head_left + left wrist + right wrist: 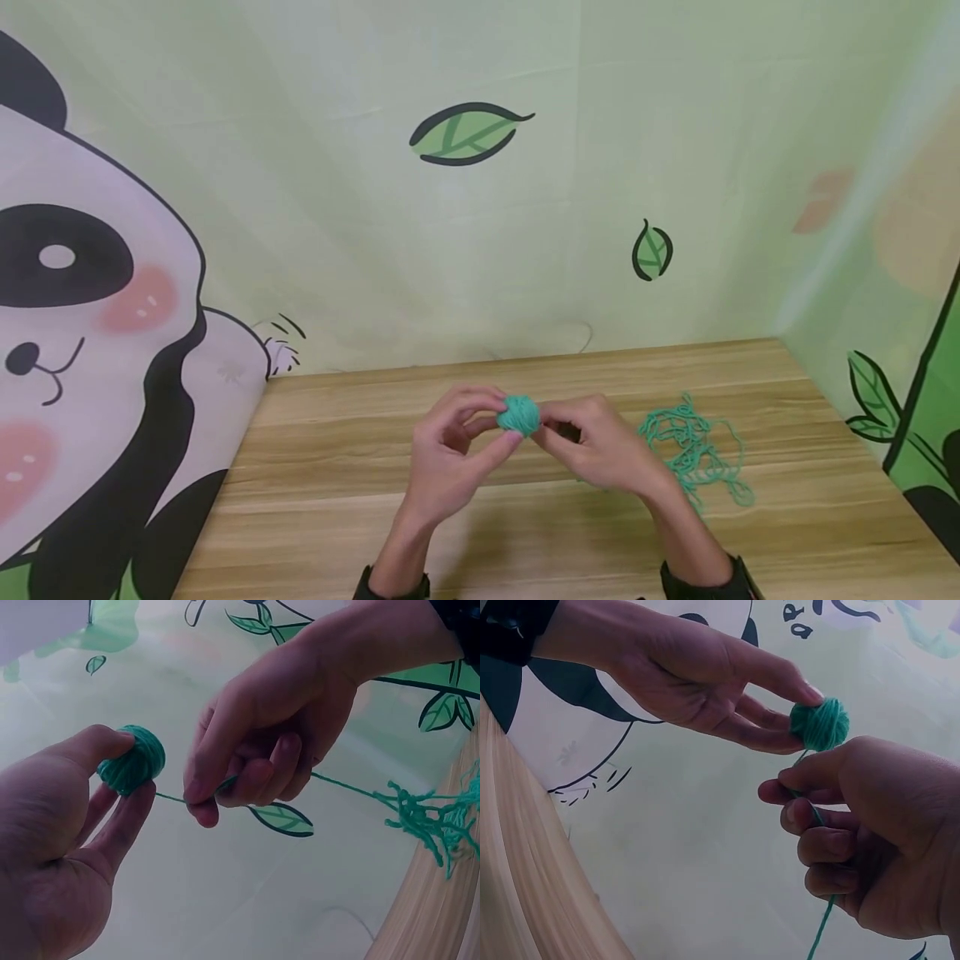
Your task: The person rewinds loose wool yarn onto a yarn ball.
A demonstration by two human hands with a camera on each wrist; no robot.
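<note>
A small teal ball of yarn (519, 415) is held above the table between the thumb and fingertips of my left hand (453, 454). Close by on the right, my right hand (600, 442) pinches the yarn strand (174, 798) between thumb and forefinger, its other fingers curled round it. In the left wrist view the strand runs from the ball through the right hand (262, 727) and on to a loose tangle of yarn (427, 817). The right wrist view shows the ball (821, 724) wrapped in crossing layers, with the strand leaving its underside.
The loose yarn pile (697, 454) lies on the wooden table (322, 475), right of my right forearm. Behind the table hangs a pale green backdrop (337, 208) printed with leaves and a panda (90, 350).
</note>
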